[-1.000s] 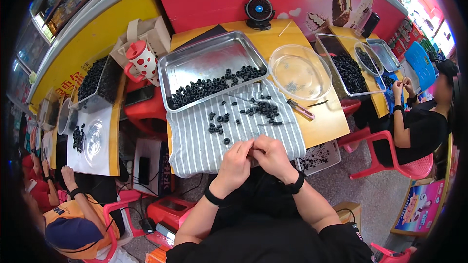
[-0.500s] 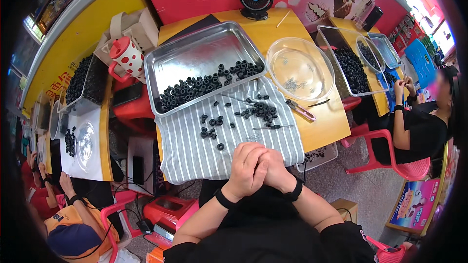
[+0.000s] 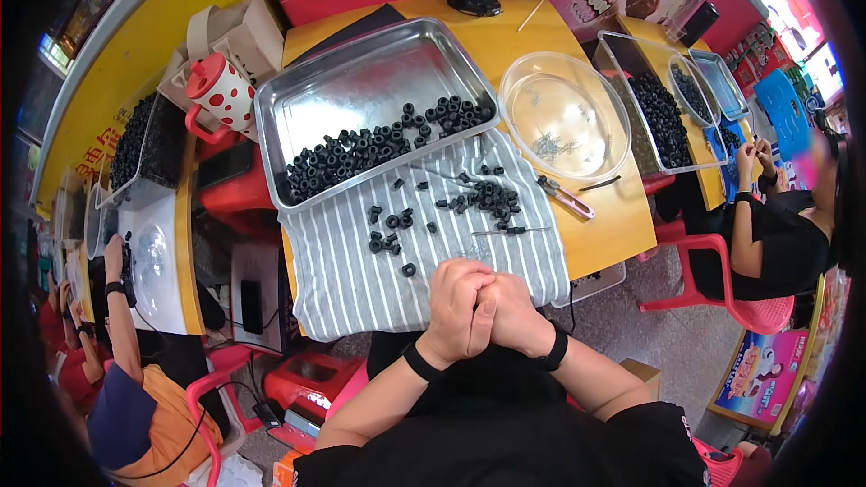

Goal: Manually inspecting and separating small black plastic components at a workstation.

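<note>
Both hands — left hand and right hand — are squeezed together; what their grip holds is hidden. The loose black rings lie just ahead, nearer the left.

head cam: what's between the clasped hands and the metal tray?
In the head view, the striped cloth spans that stretch, with loose black rings scattered on it. The left hand and right hand are pressed together at the cloth's near edge; the metal tray sits beyond.

Left hand and right hand clasped together at the near edge of the striped cloth — loose black rings scattered farther up it, steel tray of rings beyond.
</note>
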`<state>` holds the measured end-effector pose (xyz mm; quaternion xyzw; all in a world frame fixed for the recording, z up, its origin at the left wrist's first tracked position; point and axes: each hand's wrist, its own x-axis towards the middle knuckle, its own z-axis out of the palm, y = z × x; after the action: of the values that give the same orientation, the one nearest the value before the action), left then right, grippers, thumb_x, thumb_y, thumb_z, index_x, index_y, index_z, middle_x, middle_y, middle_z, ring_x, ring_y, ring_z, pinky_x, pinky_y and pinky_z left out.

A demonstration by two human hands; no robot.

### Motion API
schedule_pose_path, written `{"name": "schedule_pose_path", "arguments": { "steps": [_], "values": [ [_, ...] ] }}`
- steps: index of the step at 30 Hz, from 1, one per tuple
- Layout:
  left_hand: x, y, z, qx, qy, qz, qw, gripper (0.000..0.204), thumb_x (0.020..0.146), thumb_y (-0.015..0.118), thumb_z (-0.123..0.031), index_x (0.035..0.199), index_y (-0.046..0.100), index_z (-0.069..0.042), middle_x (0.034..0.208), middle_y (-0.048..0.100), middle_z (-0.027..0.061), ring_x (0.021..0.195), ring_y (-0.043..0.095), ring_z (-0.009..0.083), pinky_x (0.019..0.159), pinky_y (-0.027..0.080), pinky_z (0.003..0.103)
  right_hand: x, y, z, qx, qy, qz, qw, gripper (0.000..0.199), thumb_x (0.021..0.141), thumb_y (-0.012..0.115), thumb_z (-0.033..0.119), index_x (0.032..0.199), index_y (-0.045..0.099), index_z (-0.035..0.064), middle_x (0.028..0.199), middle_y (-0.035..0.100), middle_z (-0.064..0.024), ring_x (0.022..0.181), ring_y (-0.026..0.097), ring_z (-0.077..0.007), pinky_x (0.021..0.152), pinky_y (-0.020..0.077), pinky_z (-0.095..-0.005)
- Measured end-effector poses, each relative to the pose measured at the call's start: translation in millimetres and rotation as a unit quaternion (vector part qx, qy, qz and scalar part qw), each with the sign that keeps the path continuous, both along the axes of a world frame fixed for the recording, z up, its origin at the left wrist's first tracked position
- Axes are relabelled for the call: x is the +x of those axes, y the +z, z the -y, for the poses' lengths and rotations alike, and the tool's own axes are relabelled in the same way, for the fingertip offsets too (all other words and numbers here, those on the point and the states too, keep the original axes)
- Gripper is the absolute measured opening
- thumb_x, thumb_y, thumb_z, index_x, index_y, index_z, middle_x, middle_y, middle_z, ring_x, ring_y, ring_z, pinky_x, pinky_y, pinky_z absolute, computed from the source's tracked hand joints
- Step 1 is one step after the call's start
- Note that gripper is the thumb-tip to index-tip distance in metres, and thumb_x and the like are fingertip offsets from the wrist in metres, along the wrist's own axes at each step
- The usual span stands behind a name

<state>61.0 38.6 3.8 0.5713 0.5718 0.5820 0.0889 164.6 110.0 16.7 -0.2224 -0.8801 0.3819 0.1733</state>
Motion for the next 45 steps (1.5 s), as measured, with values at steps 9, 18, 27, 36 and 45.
{"name": "schedule_pose_path", "arguments": {
  "steps": [9,18,27,36,45],
  "values": [
    [3,42,-9,-0.045,0.006,-0.138,0.989,0.020,0.074,0.063,-0.015,0.091,0.065,-0.004,0.101,0.065,0.0111,0.089,0.059,0.0308,0.080,0.043,0.039,2,-8,6,-0.061,0.025,-0.188,0.980,0.030,0.078,0.070,0.021,0.104,0.063,0.0081,0.101,0.062,-0.0138,0.094,0.061,-0.0314,0.079,0.0500,-0.0403],
    [4,18,-5,0.034,-0.042,-0.152,0.987,0.017,0.070,0.065,-0.022,0.081,0.063,-0.008,0.093,0.064,0.0044,0.079,0.058,0.0212,0.073,0.039,0.037,8,-51,22,-0.176,0.039,-0.278,0.943,0.026,0.089,0.054,0.020,0.110,0.059,0.0058,0.107,0.060,-0.0151,0.103,0.061,-0.0288,0.087,0.0503,-0.0388],
    [0,21,-12,0.031,-0.049,-0.145,0.988,0.016,0.069,0.065,-0.021,0.078,0.061,-0.008,0.092,0.064,0.0049,0.078,0.057,0.0224,0.073,0.039,0.037,2,-68,15,-0.229,0.101,-0.238,0.938,0.027,0.094,0.043,0.021,0.112,0.055,0.0064,0.107,0.057,-0.0128,0.110,0.056,-0.0267,0.095,0.0453,-0.0416],
    [-12,12,-2,0.073,-0.005,-0.029,0.997,0.020,0.069,0.063,-0.015,0.085,0.068,-0.005,0.094,0.069,0.0101,0.078,0.061,0.0263,0.072,0.042,0.038,-27,-57,-9,-0.312,0.241,-0.301,0.868,0.022,0.092,0.045,0.016,0.107,0.056,0.0042,0.106,0.059,-0.0116,0.104,0.059,-0.0256,0.088,0.0475,-0.0342],
    [-18,11,-8,0.043,-0.036,-0.049,0.997,0.024,0.068,0.062,-0.016,0.089,0.067,-0.005,0.094,0.067,0.0104,0.079,0.060,0.0288,0.072,0.042,0.040,-12,-10,14,-0.169,0.056,-0.167,0.970,0.027,0.092,0.047,0.017,0.115,0.054,0.0040,0.110,0.058,-0.0144,0.107,0.058,-0.0279,0.090,0.0483,-0.0372]
  ]
}}
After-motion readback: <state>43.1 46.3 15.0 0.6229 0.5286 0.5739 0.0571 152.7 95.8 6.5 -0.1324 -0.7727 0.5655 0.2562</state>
